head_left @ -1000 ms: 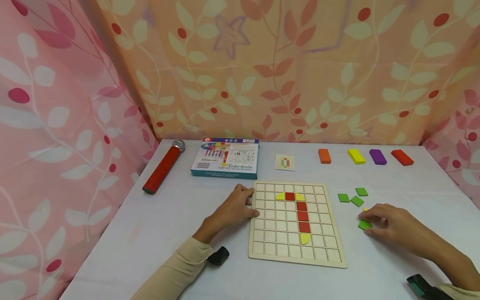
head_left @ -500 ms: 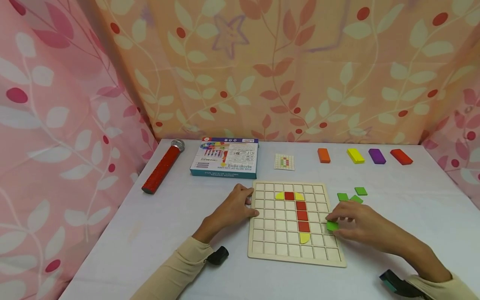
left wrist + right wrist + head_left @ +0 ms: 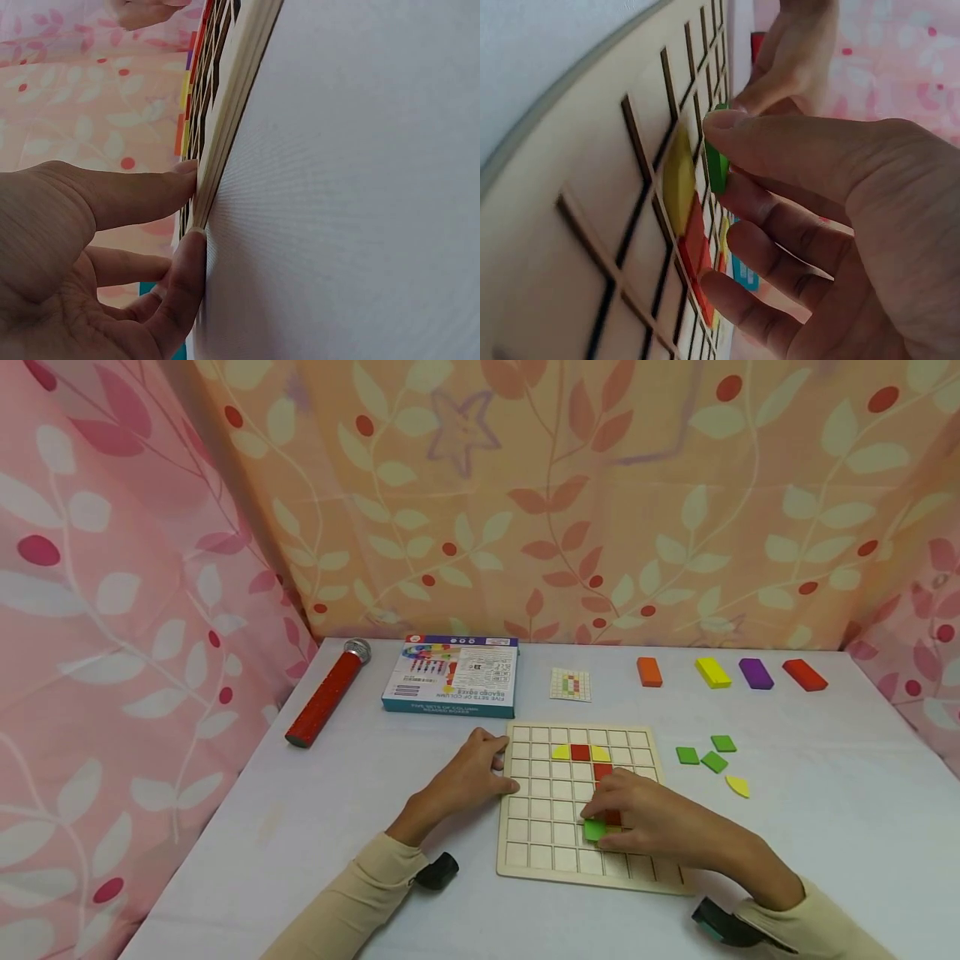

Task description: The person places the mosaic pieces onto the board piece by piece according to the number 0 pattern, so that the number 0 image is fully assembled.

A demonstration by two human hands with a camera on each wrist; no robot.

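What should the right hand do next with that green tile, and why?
Probably lower the green tile into a grid square beside the yellow piece: the right hand pinches it above the board, close to that piece, while the left hand holds the board's edge, which should help keep it steady.

Right hand (image 3: 660, 818) hid part of grid board (image 3: 538, 810), right edge | fine print (image 3: 484, 667) on box (image 3: 452, 681) near far edge of desk (image 3: 337, 810) was illegible | left sleeve (image 3: 356, 897) was cropped
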